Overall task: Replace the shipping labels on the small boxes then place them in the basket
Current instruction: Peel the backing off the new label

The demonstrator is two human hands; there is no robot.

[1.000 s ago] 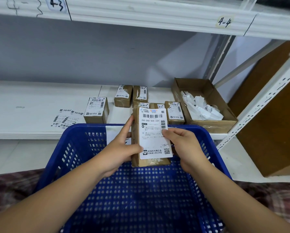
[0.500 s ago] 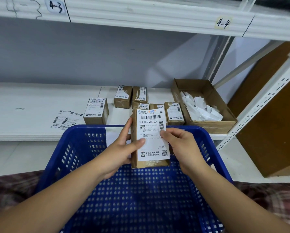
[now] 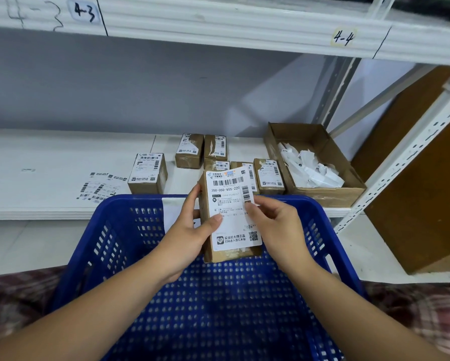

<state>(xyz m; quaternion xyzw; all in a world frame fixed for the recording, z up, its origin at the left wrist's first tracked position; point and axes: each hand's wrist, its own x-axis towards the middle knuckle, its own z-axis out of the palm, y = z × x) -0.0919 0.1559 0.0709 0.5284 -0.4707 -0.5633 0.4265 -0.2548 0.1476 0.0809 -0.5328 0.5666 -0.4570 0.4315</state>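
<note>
Fingertips (image 3: 252, 205) of the right hand (image 3: 277, 230) are pinched on the right edge of the label (image 3: 230, 201), while the small box (image 3: 229, 254) is gripped by the left hand (image 3: 188, 243), its thumb laid on the paper. The box is held upright above the blue basket (image 3: 317, 230). Label work on it is judged unfinished (one edge overhangs the cardboard). Several more boxes (image 3: 147, 174) are seen on the shelf (image 3: 49, 157); none is seen in the basket, so most is judged undone.
</note>
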